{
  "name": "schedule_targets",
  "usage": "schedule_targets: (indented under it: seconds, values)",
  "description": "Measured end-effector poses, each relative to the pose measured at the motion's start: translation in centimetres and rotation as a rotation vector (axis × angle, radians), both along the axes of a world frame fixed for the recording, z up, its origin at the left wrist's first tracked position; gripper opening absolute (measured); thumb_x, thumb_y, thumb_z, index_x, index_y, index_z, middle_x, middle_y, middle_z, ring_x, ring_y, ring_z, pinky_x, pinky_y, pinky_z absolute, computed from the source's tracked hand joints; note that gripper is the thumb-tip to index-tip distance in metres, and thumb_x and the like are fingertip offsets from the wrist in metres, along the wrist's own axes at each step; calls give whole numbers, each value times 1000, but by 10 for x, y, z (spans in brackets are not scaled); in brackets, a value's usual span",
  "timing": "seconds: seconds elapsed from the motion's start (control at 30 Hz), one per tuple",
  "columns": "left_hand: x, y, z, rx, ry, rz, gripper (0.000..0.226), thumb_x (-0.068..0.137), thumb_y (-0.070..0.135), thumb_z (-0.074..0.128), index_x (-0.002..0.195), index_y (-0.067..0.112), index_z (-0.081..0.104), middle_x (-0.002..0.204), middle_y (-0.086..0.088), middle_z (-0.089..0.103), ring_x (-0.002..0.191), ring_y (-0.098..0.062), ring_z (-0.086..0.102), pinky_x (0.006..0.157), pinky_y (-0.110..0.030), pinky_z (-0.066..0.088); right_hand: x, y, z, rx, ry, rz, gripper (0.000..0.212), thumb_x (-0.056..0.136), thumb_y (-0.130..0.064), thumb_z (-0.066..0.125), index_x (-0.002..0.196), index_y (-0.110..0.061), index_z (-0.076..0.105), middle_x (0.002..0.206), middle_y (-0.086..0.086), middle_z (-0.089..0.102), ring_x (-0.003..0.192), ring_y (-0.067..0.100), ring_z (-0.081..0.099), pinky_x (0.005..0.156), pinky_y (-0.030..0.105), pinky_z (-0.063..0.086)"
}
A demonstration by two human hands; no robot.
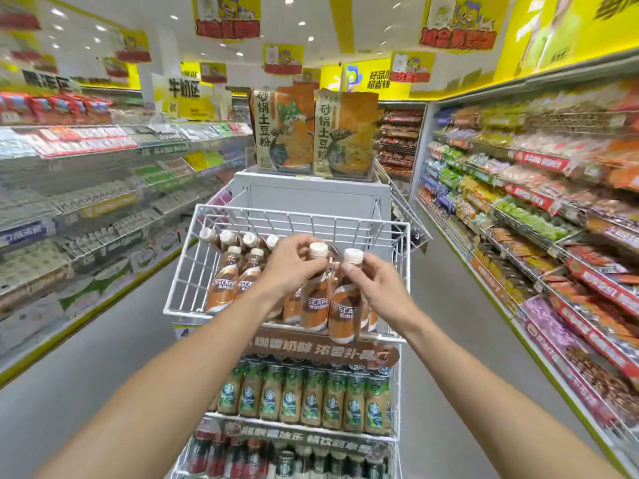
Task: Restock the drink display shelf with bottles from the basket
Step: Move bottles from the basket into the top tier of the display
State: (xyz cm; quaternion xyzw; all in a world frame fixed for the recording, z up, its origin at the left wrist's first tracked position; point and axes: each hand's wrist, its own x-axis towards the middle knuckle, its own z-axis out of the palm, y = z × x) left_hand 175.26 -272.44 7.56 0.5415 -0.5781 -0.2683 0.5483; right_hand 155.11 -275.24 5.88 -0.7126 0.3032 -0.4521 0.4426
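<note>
While both bare arms are reaching forward over the display stand, the left hand (288,262) is pinching the neck of a Nescafé bottle (315,292) just under its white cap, fingers (304,267) closed around it. The right hand (375,283) is gripping the neck of a second Nescafé bottle (345,305) in the same way, its thumb lying across the front below the cap. The two bottles are standing upright, side by side and touching, at the front right of the white wire basket (193,271) that forms the top tier of the stand. More Nescafé bottles (228,278) are filling the basket's left and back. Under the basket a brown sign strip (321,349) is running across the stand, and below it a row of green-labelled coffee bottles (304,395) is standing on the next shelf. Behind the basket two noodle packets (314,129) are standing on a grey box (311,191). Snack shelves (539,202) are lining the aisle on the right.
</note>
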Motion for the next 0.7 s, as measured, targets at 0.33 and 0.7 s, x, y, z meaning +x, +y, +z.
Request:
schedule_targets:
  seconds: [0.33, 0.7]
  values:
    - [18, -64, -38, 107, 156, -93, 39, 75, 23, 88, 112, 21, 76, 110, 6, 80, 111, -13, 74, 91, -30, 62, 13, -72, -31, 73, 49, 47, 28, 105, -34, 63, 130, -22, 69, 115, -4, 80, 104, 13, 77, 85, 29, 64]
    - [33, -85, -24, 268, -279, 41, 34, 69, 45, 92, 61, 21, 70, 57, 12, 66, 56, -2, 57, 60, -25, 47, 21, -77, -26, -21, 339, -200, 20, 90, -29, 85, 107, -29, 74, 92, -13, 79, 84, -1, 75, 76, 19, 61]
